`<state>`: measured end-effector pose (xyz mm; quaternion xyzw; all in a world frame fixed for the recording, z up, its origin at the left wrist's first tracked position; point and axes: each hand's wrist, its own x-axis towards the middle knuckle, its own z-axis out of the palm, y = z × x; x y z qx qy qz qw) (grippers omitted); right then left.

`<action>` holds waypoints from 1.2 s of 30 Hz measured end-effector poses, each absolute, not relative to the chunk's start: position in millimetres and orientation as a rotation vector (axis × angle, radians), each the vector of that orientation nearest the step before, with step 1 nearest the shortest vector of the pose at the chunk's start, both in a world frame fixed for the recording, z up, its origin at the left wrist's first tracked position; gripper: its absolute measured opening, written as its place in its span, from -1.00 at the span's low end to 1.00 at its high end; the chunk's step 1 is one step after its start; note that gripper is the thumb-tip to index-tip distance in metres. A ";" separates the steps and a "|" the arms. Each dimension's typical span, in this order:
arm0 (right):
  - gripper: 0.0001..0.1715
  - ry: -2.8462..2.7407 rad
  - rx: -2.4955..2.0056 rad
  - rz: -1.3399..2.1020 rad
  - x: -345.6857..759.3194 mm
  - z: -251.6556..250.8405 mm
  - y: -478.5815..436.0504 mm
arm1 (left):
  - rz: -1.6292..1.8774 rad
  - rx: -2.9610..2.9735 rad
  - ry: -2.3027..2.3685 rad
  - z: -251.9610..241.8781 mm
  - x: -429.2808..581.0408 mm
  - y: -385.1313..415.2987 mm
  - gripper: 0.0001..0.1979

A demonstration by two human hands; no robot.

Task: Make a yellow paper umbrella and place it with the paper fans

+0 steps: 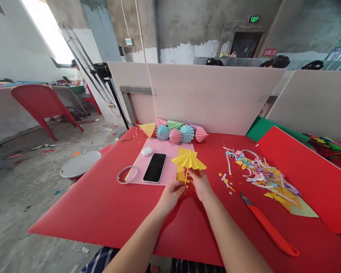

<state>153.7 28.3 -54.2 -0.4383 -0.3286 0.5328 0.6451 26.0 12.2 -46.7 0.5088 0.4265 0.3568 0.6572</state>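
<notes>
At frame center, my left hand and right hand pinch a yellow paper umbrella above the red tabletop, fingers closed on its stick.

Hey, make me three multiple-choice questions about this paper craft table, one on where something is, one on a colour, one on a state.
1. Where does the smartphone lie?
A. on the pink paper sheet
B. on the floor
C. on the paper scraps

2. What colour is the paper umbrella between the hands?
A. blue
B. yellow
C. pink

3. How is the yellow umbrella being held?
A. lying flat, untouched
B. by the left hand alone
C. by both the left hand and the right hand, canopy fanned open

Answers: 1 A, the phone rests on pink paper beside the white earbud case. 2 B, its pleats are yellow. 3 C, both hands pinch at its stick.
</notes>
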 end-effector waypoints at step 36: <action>-0.80 -0.454 -0.751 1.457 158.0 -47.6 26.9 | 0.914 1.067 0.967 -39.7 24.4 7.8 -0.65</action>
